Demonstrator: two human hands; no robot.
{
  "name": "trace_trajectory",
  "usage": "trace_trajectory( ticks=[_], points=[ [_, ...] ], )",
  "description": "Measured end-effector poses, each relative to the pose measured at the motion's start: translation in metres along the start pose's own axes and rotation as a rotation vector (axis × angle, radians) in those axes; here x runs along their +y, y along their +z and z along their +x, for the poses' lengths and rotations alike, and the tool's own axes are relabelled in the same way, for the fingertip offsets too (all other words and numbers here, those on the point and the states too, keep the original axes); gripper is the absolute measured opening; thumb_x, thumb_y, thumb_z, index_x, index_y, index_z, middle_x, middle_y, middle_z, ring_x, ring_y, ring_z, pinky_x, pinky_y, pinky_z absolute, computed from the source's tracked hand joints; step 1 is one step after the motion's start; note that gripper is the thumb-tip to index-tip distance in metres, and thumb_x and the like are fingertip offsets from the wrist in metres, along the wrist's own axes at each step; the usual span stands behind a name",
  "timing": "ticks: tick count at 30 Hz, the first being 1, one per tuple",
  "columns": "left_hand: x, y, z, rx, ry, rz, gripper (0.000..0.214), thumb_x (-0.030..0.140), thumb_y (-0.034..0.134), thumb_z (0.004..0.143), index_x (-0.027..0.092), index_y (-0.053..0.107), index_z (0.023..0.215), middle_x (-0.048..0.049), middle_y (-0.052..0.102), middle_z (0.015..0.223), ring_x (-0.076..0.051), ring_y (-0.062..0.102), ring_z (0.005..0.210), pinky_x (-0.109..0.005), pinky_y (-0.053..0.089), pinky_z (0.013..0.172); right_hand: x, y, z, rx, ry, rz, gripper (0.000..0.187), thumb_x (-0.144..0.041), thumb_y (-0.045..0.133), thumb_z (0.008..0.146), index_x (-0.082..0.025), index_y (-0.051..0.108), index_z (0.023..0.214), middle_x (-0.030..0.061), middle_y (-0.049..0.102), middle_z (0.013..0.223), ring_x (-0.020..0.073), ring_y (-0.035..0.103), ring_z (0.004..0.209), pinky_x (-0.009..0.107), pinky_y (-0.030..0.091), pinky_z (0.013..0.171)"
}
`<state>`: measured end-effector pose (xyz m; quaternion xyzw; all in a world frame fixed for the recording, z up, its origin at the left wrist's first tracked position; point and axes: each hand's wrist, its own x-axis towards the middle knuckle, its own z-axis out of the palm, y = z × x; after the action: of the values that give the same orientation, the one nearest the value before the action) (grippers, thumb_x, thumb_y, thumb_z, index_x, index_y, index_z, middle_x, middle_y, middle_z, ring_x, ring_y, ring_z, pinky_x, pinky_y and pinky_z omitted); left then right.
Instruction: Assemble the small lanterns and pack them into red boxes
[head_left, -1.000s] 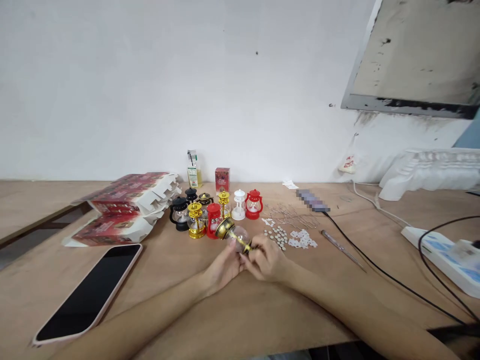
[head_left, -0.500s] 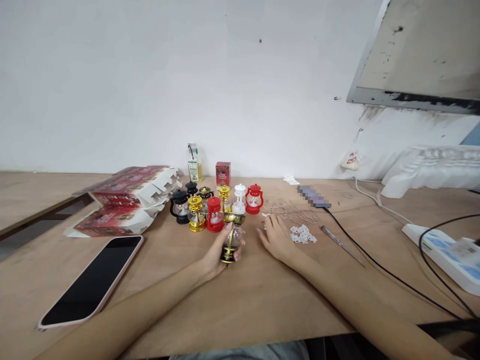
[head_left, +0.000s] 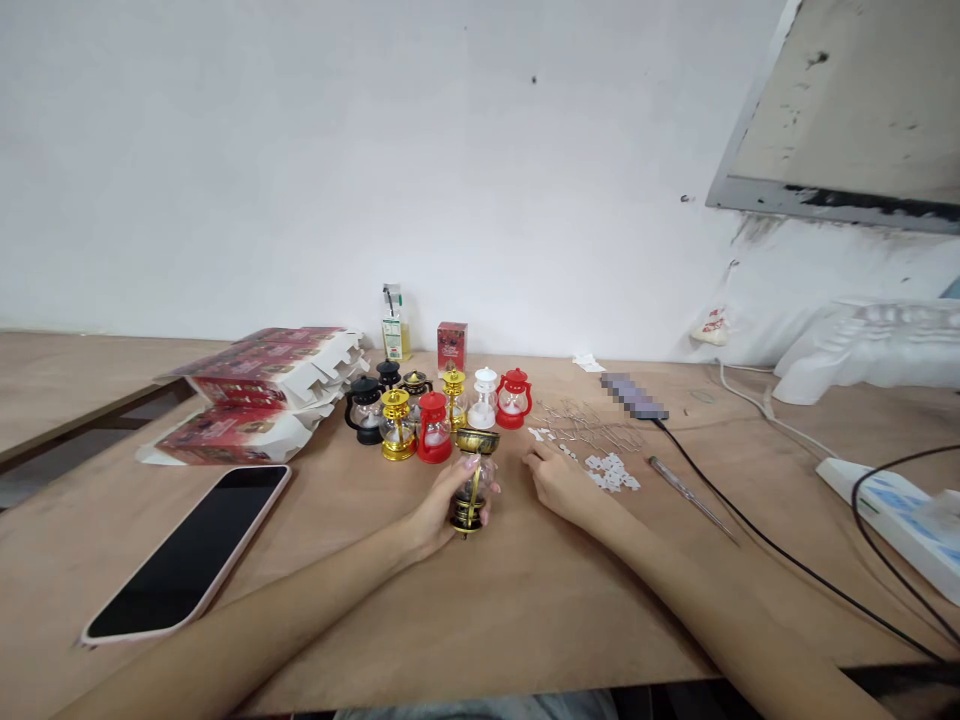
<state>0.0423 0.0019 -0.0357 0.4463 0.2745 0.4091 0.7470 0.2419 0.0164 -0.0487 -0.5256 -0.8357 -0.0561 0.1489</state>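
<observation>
My left hand (head_left: 442, 500) is wrapped round a small black-and-gold lantern (head_left: 471, 488) with a clear globe. The lantern is upside down, its wide base uppermost and its little top knob pointing at the table. My right hand (head_left: 561, 482) rests low over the table to the right, fingers curled in and tips together; whatever they pinch, if anything, is too small to make out. Close to those fingers lie small white flat pieces (head_left: 613, 472) and thin bent wires (head_left: 589, 425). Several lanterns stand just beyond, including a red lantern (head_left: 434, 430) and a gold lantern (head_left: 397, 426).
Red printed cartons (head_left: 247, 375) are stacked at the left, above a phone (head_left: 187, 555). A small red box (head_left: 452, 346) and a bottle (head_left: 395, 330) stand by the wall. Rightward lie a screwdriver (head_left: 690, 497), a cabled blurred device (head_left: 634, 396) and a power strip (head_left: 892, 520).
My right hand has drawn back slightly from the white pieces, its fingers now curled instead of spread flat. My left hand keeps hold of the lantern, tilted a little differently. The view shifted slightly.
</observation>
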Motion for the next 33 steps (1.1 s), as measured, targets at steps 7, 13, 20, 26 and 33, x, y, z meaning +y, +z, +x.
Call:
trace_trajectory(
  ticks=[7, 13, 20, 26, 33],
  points=[
    [0.001, 0.002, 0.000, 0.003, 0.015, 0.018, 0.050, 0.057, 0.070, 0.063, 0.015, 0.053, 0.085, -0.0004, 0.063, 0.069, -0.009, 0.053, 0.042, -0.022, 0.040, 0.043, 0.013, -0.007, 0.004, 0.022, 0.013, 0.208, 0.024, 0.000, 0.049, 0.080, -0.013, 0.066, 0.089, 0.0098, 0.063, 0.091, 0.0184, 0.060, 0.086, 0.031, 0.047, 0.079],
    [0.001, 0.002, -0.001, -0.002, 0.000, 0.010, 0.050, 0.054, 0.073, 0.062, 0.016, 0.053, 0.087, -0.0001, 0.063, 0.069, -0.010, 0.054, 0.043, -0.022, 0.040, 0.043, 0.019, -0.008, 0.003, 0.013, 0.043, 0.363, 0.023, 0.000, 0.052, 0.077, -0.015, 0.066, 0.088, 0.0049, 0.065, 0.086, 0.0132, 0.062, 0.073, 0.026, 0.049, 0.069],
    [-0.002, 0.000, -0.001, -0.012, 0.022, 0.024, 0.047, 0.052, 0.072, 0.065, 0.015, 0.053, 0.087, -0.0009, 0.062, 0.070, -0.010, 0.055, 0.044, -0.022, 0.039, 0.043, 0.018, -0.002, 0.004, 0.002, 0.109, 0.497, 0.007, -0.017, 0.061, 0.080, -0.016, 0.064, 0.086, 0.0056, 0.062, 0.090, 0.0145, 0.061, 0.075, 0.029, 0.049, 0.072],
    [-0.001, 0.002, -0.001, -0.007, 0.021, 0.008, 0.051, 0.054, 0.075, 0.060, 0.015, 0.052, 0.085, 0.0005, 0.062, 0.067, -0.010, 0.054, 0.043, -0.022, 0.039, 0.042, 0.017, 0.004, 0.005, -0.006, 0.155, 0.459, 0.004, -0.019, 0.060, 0.081, -0.015, 0.059, 0.081, 0.0042, 0.061, 0.081, 0.0164, 0.058, 0.077, 0.030, 0.047, 0.072],
    [-0.001, 0.002, -0.001, -0.012, 0.025, 0.019, 0.048, 0.051, 0.073, 0.063, 0.015, 0.053, 0.087, -0.0003, 0.063, 0.069, -0.010, 0.055, 0.043, -0.022, 0.040, 0.043, 0.014, -0.002, 0.004, -0.032, 0.163, 0.460, 0.005, -0.017, 0.060, 0.081, -0.017, 0.058, 0.077, 0.0026, 0.061, 0.076, 0.0162, 0.057, 0.076, 0.029, 0.044, 0.071]
  ],
)
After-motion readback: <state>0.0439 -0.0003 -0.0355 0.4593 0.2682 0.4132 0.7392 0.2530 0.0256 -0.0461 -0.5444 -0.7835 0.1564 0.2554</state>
